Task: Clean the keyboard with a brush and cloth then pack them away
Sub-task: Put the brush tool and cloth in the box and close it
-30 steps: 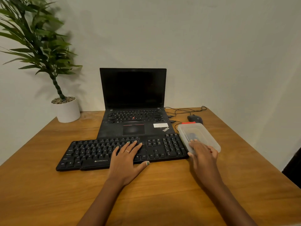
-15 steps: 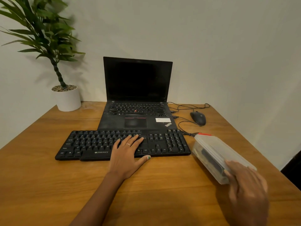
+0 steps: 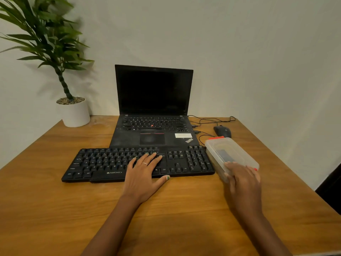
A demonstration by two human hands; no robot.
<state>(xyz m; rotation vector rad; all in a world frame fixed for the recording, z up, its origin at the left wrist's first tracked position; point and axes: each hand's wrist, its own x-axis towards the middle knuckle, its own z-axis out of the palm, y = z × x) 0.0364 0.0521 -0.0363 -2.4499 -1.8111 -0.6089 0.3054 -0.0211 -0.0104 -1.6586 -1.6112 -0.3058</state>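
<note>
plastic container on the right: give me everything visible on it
The plastic container is a clear, lidded rectangular box with red clips at its far and near ends. It lies just right of the keyboard on the wooden desk, in front of the mouse. Dark and yellowish contents show blurrily through it. The right hand grips its near end; whether that end is raised is unclear.

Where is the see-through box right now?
In the head view, the clear plastic box sits on the table's right side, just right of the black keyboard and before the mouse, with the right hand gripping its near end.
</note>
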